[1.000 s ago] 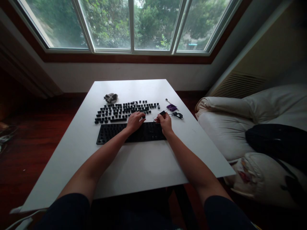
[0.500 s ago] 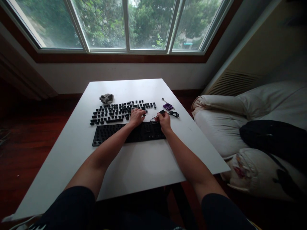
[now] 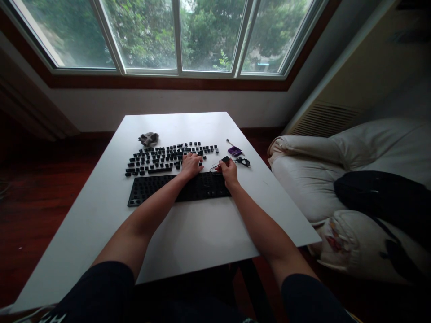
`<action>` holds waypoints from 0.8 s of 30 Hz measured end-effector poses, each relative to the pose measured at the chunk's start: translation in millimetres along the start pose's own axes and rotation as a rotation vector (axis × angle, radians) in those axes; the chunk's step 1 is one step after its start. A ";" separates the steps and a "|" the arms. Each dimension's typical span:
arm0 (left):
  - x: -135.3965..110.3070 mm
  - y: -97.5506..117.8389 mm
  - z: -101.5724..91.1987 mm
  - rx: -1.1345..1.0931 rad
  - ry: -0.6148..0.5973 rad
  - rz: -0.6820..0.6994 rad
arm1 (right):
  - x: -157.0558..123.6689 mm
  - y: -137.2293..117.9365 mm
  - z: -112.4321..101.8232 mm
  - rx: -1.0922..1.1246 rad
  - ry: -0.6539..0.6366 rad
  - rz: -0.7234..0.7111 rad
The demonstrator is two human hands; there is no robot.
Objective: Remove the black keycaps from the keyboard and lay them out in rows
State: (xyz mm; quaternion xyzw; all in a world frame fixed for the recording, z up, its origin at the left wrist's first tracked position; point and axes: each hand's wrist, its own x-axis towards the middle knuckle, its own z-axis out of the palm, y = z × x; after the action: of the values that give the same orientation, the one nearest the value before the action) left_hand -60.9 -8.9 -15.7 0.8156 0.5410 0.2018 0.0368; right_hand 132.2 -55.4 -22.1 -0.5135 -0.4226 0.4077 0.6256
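Observation:
A black keyboard [image 3: 151,186] with many bare key positions lies across the table in front of me. My left hand [image 3: 191,165] rests at its far edge, fingers spread and bent, beside loose black keycaps [image 3: 158,155] laid out in rows. A long bar-shaped keycap [image 3: 160,170] sits in the nearest row. Over the right end of the keyboard, my right hand [image 3: 229,171] is closed on a wire keycap puller [image 3: 225,159], its black handle up and thin wire pointing left. What lies under my left fingertips is hidden.
A crumpled grey cloth [image 3: 148,139] lies at the back left of the white table [image 3: 191,233]. Beyond my right hand are a purple item [image 3: 235,151], a thin stick with a dark tip [image 3: 228,141] and a coiled black cable [image 3: 243,162]. A sofa [image 3: 296,179] stands to the right.
The whole view has shifted slightly. Both hands keep nearly the same places, the right one still gripping the keycap puller.

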 end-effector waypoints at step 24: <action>-1.3 0.5 -0.2 -0.023 0.024 -0.037 | -0.1 1.9 -0.3 0.009 -0.023 0.006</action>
State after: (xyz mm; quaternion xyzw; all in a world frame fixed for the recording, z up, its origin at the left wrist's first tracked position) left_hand -60.9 -10.3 -15.8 0.8025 0.5541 0.2171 0.0437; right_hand 132.3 -55.3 -24.0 -0.5072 -0.4263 0.4176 0.6218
